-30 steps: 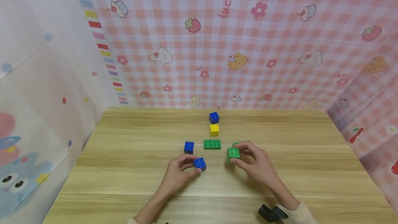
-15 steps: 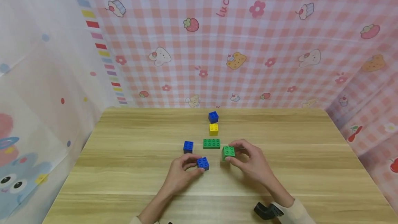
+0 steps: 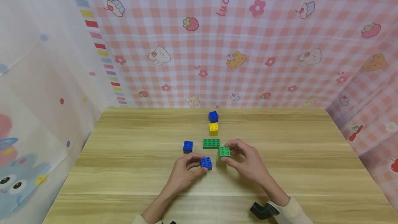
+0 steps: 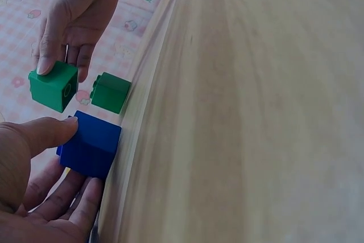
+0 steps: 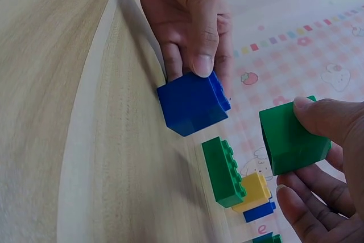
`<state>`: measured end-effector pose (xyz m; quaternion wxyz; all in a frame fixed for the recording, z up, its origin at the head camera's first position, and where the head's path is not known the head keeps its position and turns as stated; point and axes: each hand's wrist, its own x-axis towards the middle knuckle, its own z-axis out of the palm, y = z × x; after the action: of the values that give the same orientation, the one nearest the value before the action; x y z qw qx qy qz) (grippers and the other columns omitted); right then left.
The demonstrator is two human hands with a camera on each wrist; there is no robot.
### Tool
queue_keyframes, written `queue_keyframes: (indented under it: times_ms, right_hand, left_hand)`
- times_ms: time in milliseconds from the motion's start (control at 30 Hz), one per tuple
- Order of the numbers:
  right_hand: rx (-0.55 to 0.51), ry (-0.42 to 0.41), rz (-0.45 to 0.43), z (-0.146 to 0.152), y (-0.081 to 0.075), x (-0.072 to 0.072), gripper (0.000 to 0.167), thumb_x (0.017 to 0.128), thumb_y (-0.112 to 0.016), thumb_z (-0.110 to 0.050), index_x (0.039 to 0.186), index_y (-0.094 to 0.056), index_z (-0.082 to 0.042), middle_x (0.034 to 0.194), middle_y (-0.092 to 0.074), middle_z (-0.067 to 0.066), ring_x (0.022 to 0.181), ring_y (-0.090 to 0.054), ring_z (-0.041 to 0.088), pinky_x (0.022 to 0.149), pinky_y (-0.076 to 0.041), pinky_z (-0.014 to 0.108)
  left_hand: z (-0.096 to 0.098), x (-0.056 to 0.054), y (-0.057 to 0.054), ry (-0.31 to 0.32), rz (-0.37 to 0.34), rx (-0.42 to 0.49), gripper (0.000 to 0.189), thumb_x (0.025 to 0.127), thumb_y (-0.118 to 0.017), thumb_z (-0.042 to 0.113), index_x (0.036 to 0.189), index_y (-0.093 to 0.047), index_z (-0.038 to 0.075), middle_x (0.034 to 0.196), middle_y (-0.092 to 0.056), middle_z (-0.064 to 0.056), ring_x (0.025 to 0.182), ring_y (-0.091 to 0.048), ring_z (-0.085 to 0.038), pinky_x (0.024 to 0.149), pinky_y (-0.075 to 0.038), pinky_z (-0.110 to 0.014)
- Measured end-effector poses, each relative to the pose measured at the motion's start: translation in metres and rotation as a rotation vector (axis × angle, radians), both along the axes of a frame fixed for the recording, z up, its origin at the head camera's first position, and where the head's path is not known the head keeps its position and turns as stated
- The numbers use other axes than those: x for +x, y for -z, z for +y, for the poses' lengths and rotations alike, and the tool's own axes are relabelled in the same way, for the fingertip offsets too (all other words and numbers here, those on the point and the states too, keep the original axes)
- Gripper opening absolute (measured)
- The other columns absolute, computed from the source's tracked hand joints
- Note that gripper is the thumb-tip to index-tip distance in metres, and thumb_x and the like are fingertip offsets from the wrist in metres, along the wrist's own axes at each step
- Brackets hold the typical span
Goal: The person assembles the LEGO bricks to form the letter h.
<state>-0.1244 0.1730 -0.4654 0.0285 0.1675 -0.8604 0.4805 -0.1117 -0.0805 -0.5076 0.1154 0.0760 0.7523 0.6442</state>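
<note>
My left hand (image 3: 183, 173) pinches a square blue brick (image 3: 206, 163) between thumb and fingers, studs up. To its right, my right hand (image 3: 248, 160) grips a square light green brick (image 3: 224, 152) in the same way. The two held bricks are close but apart; the right wrist view shows a gap between the blue brick (image 5: 193, 103) and the green brick (image 5: 293, 138). Just behind them, a long green brick (image 3: 211, 143) lies flat on the table. Another green brick (image 5: 268, 238) peeks in at the right wrist view's bottom edge; the right hand hides it from the head view.
A second blue brick (image 3: 188, 147) sits left of the long green one. Farther back stand a yellow brick (image 3: 213, 129) and another blue brick (image 3: 213, 116). The wooden table (image 3: 140, 127) ends at a pink checked cloth (image 3: 192, 44). A black device (image 3: 264, 211) is at the right wrist.
My right hand has carried the light green brick leftward, while my left hand has brought its blue brick slightly right. The gap between them has narrowed. The loose bricks stay put.
</note>
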Motion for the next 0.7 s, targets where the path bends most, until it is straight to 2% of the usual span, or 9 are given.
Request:
queue_keyframes:
  times_ms: [500, 700]
  right_hand:
    - [-0.020, -0.031, 0.005, -0.005, 0.001, 0.001, 0.038, 0.087, -0.083, -0.022, 0.120, -0.068, -0.015, 0.111, -0.073, -0.001, 0.096, -0.069, 0.017, 0.092, -0.062, 0.047]
    - [-0.020, -0.046, -0.004, -0.008, 0.002, 0.002, 0.039, 0.085, -0.085, -0.022, 0.120, -0.067, -0.016, 0.113, -0.072, -0.002, 0.098, -0.069, 0.017, 0.093, -0.062, 0.042]
  left_hand:
    - [0.010, -0.003, 0.002, 0.035, 0.016, -0.009, 0.038, 0.087, -0.081, 0.011, 0.123, -0.069, 0.009, 0.129, -0.067, -0.012, 0.120, -0.066, -0.026, 0.103, -0.056, -0.027]
    - [0.013, -0.004, 0.003, 0.047, 0.008, 0.008, 0.038, 0.087, -0.081, 0.010, 0.123, -0.069, 0.009, 0.128, -0.069, -0.013, 0.119, -0.067, -0.026, 0.102, -0.057, -0.026]
